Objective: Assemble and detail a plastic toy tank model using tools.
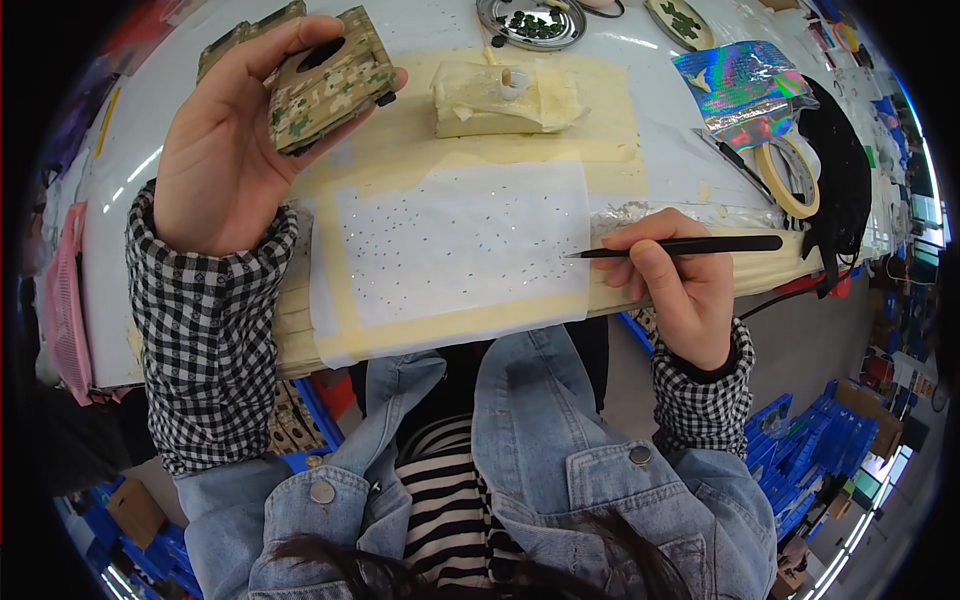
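My left hand (230, 140), raised at the upper left, is closed round a small camouflage-patterned case (335, 85) with a dark oval on its face. My right hand (685, 285) pinches black tweezers (690, 246), which lie nearly level with their fine tip pointing left. That tip is over the right edge of a white sheet (450, 290) edged with yellow tape. Tiny dark, bluish and shiny specks (400, 235) are scattered across the sheet. Whether the tweezers grip a speck is too small to tell.
Behind the sheet sits a tape-wrapped block (505, 100). Farther back are a round dish (530, 22) of dark green pieces and an oval dish (680, 25). On the right lie a tape roll (788, 178), a craft knife (740, 162) and an iridescent pouch (745, 90). More camouflage cases (225, 45) stand behind my left hand.
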### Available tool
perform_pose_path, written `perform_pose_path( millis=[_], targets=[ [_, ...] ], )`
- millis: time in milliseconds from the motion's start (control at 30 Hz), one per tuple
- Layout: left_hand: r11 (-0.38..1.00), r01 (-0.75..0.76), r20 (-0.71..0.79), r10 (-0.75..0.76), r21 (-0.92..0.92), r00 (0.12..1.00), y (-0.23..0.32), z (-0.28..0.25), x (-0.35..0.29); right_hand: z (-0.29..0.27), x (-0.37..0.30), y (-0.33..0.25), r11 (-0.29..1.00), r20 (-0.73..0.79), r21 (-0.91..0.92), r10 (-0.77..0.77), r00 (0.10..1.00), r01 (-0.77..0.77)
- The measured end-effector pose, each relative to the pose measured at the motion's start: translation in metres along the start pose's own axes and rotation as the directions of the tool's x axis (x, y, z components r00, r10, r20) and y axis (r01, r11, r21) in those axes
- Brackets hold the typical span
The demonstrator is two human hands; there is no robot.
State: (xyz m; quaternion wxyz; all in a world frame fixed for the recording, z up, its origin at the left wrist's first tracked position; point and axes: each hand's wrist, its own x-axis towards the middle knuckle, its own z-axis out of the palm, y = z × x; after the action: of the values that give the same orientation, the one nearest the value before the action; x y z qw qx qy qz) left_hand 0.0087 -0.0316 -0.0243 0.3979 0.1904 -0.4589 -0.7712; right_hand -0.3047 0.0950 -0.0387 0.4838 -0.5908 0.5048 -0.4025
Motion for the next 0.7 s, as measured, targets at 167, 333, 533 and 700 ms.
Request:
perform_pose_path(
  millis=[167,333,533,700],
  targets=[
    [1.000,-0.003,0.016,0.003,-0.005,1.000,-0.0001,-0.0005,0.0004,0.0005,-0.0004,-0.0022,0.999,-0.013,-0.011,0.036,0.999,-0.036],
    [1.000,-0.009,0.031,0.009,-0.013,0.999,-0.0001,-0.0001,0.0003,0.0003,-0.0007,-0.0019,0.999,-0.019,-0.006,0.043,0.999,-0.043],
    [1.000,-0.003,0.001,0.003,0.002,1.000,-0.0002,0.0006,0.0001,0.0015,0.0002,-0.0022,0.999,-0.054,0.031,0.023,0.998,-0.021],
    [1.000,-0.002,0.004,0.002,0.019,1.000,0.0005,0.0003,-0.0007,0.0004,-0.0004,-0.0024,0.999,-0.042,0.025,0.035,0.999,-0.034]
  ],
)
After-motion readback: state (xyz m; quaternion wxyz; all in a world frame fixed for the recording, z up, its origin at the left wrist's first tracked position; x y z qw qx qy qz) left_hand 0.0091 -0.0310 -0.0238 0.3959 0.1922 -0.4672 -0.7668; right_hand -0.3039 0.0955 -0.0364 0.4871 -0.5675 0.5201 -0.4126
